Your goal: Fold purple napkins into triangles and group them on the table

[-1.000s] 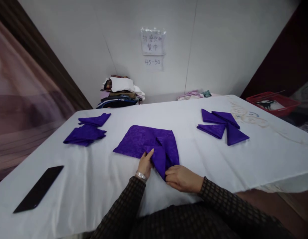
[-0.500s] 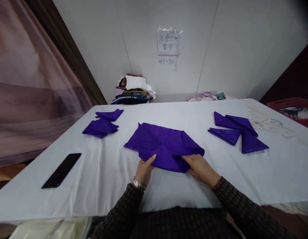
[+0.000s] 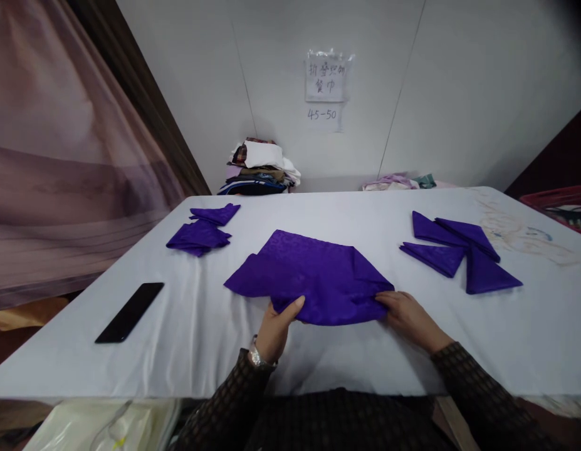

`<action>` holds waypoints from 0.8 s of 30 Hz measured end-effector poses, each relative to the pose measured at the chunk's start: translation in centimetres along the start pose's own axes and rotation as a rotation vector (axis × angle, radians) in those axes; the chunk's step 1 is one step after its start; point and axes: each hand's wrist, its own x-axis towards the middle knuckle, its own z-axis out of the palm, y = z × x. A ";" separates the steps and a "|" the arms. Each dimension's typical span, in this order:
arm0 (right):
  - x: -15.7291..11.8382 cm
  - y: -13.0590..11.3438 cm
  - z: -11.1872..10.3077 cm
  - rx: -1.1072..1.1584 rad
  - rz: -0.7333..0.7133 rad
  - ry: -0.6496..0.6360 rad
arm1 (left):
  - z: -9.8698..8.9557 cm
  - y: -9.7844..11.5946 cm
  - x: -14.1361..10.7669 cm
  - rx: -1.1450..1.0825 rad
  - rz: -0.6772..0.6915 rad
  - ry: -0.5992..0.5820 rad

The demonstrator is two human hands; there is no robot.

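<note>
A purple cloth (image 3: 318, 275) is spread, partly folded, over the middle of the white table. Its near edge is pinched by my left hand (image 3: 281, 326), thumb on top and fingers underneath. At the cloth's right corner, my right hand (image 3: 405, 316) grips the fabric between thumb and fingers. One flap of the cloth points left, beyond my left hand. Several folded purple triangles (image 3: 490, 272) lie on the right side of the table. Crumpled purple cloths (image 3: 198, 238) rest at the back left.
A black phone (image 3: 130, 312) lies on the left of the white table (image 3: 200, 351). Behind the table are stacked clothes (image 3: 259, 169) and more fabric (image 3: 393, 181). A red basket (image 3: 558, 200) stands at the far right, and a curtain (image 3: 83, 156) hangs left.
My right hand has moved right with the cloth's corner, pulling the near edge wider. The left flap has shifted outward and down. The whole view has turned slightly.
</note>
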 end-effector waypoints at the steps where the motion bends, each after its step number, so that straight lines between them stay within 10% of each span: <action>1: -0.1 0.5 0.2 -0.022 0.007 0.007 | -0.2 -0.1 -0.2 0.041 0.022 -0.008; 12: 1.2 3.4 1.2 -0.050 0.046 0.076 | -1.2 2.7 0.7 0.377 0.134 0.034; 24: 1.6 -10.6 0.1 0.451 -0.142 -0.022 | 4.1 1.0 -0.6 0.293 0.147 -0.141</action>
